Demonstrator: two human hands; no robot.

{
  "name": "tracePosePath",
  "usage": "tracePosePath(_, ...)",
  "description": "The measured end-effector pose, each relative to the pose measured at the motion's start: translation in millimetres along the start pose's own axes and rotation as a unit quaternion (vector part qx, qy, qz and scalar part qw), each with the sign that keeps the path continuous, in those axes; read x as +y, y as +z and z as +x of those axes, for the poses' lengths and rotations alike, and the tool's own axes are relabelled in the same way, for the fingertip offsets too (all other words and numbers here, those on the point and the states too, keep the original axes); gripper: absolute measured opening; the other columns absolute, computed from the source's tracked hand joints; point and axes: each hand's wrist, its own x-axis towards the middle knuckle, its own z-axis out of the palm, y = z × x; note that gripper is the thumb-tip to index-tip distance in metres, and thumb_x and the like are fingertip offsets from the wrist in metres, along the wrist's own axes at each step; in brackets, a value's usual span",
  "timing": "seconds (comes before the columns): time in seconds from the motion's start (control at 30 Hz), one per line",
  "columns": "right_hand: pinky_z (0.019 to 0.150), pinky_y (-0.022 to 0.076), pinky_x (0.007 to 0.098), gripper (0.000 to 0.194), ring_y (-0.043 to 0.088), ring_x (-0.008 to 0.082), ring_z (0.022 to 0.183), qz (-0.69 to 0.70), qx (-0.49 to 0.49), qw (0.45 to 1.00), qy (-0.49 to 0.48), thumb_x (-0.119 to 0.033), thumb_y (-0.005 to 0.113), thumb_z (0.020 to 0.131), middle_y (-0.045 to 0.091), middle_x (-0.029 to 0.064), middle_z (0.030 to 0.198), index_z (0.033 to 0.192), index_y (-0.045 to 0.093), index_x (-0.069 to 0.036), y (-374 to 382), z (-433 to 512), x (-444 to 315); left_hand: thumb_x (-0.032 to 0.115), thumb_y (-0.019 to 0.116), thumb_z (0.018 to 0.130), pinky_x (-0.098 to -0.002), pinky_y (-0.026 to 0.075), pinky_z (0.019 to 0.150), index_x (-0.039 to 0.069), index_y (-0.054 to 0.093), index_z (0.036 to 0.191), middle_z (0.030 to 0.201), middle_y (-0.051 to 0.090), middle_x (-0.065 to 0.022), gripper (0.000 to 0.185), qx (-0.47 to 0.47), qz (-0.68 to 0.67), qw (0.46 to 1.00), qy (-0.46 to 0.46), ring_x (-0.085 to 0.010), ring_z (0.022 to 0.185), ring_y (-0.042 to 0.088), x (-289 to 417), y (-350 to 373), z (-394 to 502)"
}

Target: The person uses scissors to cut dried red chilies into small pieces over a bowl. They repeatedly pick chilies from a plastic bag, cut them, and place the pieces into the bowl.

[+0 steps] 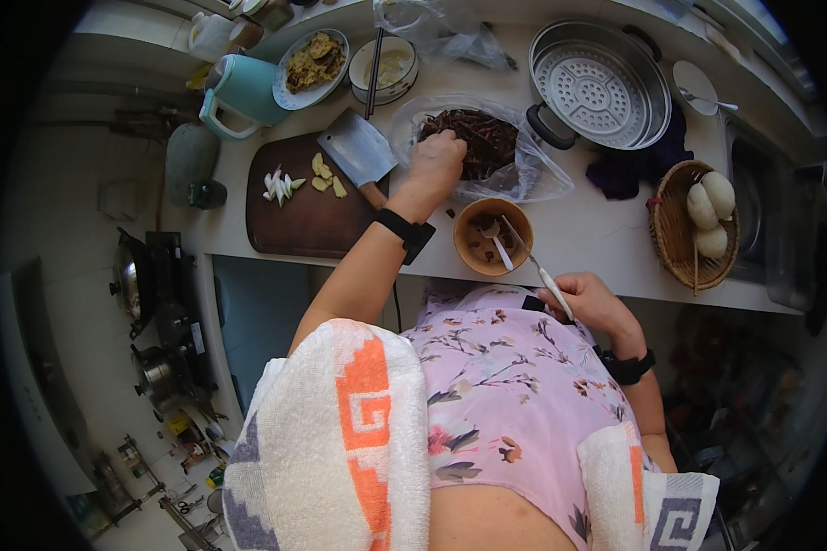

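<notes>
My left hand [440, 162] reaches into a clear plastic bag [548, 179] of dried red chilies [489, 141]. Its fingers are curled down against the chilies, and the fingertips are hidden. My right hand [589, 303] holds a white-handled metal utensil [550, 284] by the counter's front edge. The thin metal end points into an orange-brown bowl [463, 237]; whether it is scissors or a knife I cannot tell. Small dark pieces and a white spoon [502, 253] are in that bowl. One dark piece lies on the counter to its left.
Left of the bag, a cleaver [362, 148] lies on a brown cutting board [282, 231] with sliced ginger [327, 175] and white scallion pieces [282, 186]. Behind are a plate of food [315, 62] and a bowl with chopsticks [372, 76]. A steamer pot [596, 89] and wicker basket [668, 227] stand right.
</notes>
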Motion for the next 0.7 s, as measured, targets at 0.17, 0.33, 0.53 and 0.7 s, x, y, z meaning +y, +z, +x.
tracePosePath(0.17,0.054,0.038,0.0221,0.031,0.049,0.0038,0.058,0.011,0.004,1.0,-0.023,-0.026,0.067,0.098,0.058,-0.0046,0.064,0.077,0.065,-0.004,-1.1,-1.0,-4.8,0.005,0.068,0.077,-0.0437,0.054,0.078,0.007,0.069,0.093,0.095,0.066,-0.013,0.016,0.045,-0.022,0.999,0.007,-0.0325,0.092,0.065,-0.8,-7.3,-9.0)
tracePosePath(0.33,0.055,0.0405,0.0225,0.032,0.051,0.0046,0.058,-0.014,0.018,0.999,-0.045,-0.029,0.069,0.097,0.059,-0.0036,0.065,0.079,0.068,-0.003,-3.1,1.8,-9.5,0.006,0.069,0.085,-0.0356,0.055,0.076,0.007,0.071,0.108,0.095,0.067,-0.0119,0.023,0.174,-0.204,0.961,-0.066,-0.0282,0.087,0.068,10.0,-10.9,-15.4)
tracePosePath(0.53,0.055,0.0399,0.0224,0.029,0.05,0.0042,0.059,-0.009,0.016,0.998,-0.062,-0.027,0.068,0.097,0.058,-0.0045,0.064,0.08,0.068,-0.003,-0.3,6.5,-8.1,0.008,0.069,0.094,-0.0263,0.054,0.074,0.002,0.068,0.114,0.096,0.071,-0.0037,0.021,0.183,-0.422,0.863,-0.209,-0.0146,0.081,0.068,16.1,-16.3,-23.9)
tracePosePath(0.7,0.057,0.0399,0.022,0.025,0.05,0.004,0.062,0.038,0.081,0.99,-0.113,-0.024,0.069,0.096,0.058,-0.0043,0.068,0.082,0.067,-0.003,2.9,8.6,-10.9,0.006,0.066,0.096,-0.0247,0.058,0.075,0.006,0.068,0.11,0.103,0.071,-0.0037,0.014,0.144,-0.755,0.578,-0.273,-0.012,0.084,0.069,39.5,-46.4,-46.0)
